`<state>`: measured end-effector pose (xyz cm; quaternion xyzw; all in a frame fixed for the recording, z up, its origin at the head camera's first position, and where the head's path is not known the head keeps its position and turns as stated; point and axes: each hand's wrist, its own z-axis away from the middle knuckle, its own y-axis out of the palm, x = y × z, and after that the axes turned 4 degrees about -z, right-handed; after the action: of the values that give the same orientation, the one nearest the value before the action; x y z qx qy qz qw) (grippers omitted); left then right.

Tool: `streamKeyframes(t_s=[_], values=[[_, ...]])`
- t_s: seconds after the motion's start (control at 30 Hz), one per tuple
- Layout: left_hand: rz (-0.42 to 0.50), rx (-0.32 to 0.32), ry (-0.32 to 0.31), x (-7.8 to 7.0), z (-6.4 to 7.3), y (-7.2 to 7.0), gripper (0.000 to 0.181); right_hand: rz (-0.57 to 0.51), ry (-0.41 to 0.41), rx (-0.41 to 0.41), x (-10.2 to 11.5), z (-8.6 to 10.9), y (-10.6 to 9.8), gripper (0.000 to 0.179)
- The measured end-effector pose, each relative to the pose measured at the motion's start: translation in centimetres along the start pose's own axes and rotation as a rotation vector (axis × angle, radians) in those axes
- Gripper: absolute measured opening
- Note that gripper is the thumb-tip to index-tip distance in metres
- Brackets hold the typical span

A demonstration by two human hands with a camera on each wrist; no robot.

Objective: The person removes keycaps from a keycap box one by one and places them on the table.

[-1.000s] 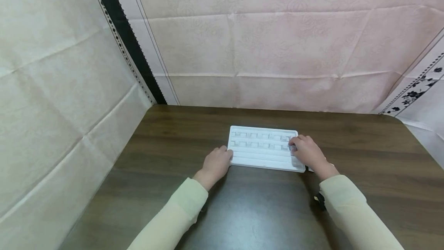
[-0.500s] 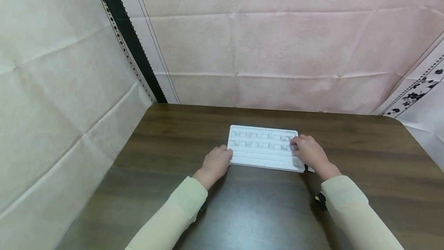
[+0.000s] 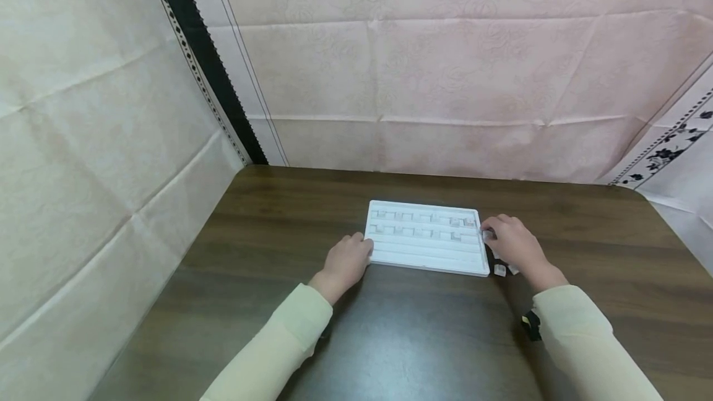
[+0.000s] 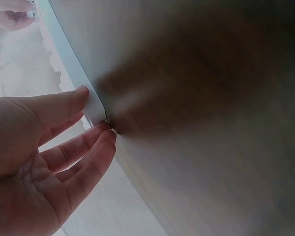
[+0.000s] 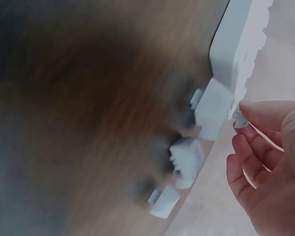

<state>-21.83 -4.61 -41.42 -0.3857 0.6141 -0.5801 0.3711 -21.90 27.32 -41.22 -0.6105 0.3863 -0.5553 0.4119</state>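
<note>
The left hand gripped a white rectangular board by its edge. The right hand pinched a small white block, other white blocks lying near that hand.

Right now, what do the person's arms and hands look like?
The long, pale yellow-green cloth left sleeve and matching right sleeve end in cuffs. A small black device with a yellow mark shows beneath the right one. The left hand and right hand wear no gloves.
</note>
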Motion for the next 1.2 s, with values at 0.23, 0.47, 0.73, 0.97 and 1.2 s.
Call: streamKeyframes(t_s=[0.23, 0.47, 0.73, 0.97, 1.2], values=[[0.0, 0.0, -0.001, 0.0, 0.0, -0.1, 0.016, -0.007, 0.03, -0.002, -0.9, 0.4, -0.5, 0.022], [0.007, 0.008, -0.004, 0.1, 0.2, 0.0, 0.017, 0.008, 0.04, 0.022, -1.7, 0.7, -0.6, 0.021], [0.008, -0.009, -0.002, 0.1, 0.2, 0.0, 0.017, 0.014, 0.042, 0.052, -2.1, 0.5, -0.6, 0.022], [0.016, -0.011, 0.005, 0.1, 0.1, 0.1, 0.016, 0.025, 0.054, 0.077, -2.4, 0.5, -0.4, 0.022], [0.017, -0.009, 0.005, 0.1, 0.0, 0.0, 0.016, 0.023, 0.044, 0.066, -2.4, 0.7, -0.3, 0.026]])
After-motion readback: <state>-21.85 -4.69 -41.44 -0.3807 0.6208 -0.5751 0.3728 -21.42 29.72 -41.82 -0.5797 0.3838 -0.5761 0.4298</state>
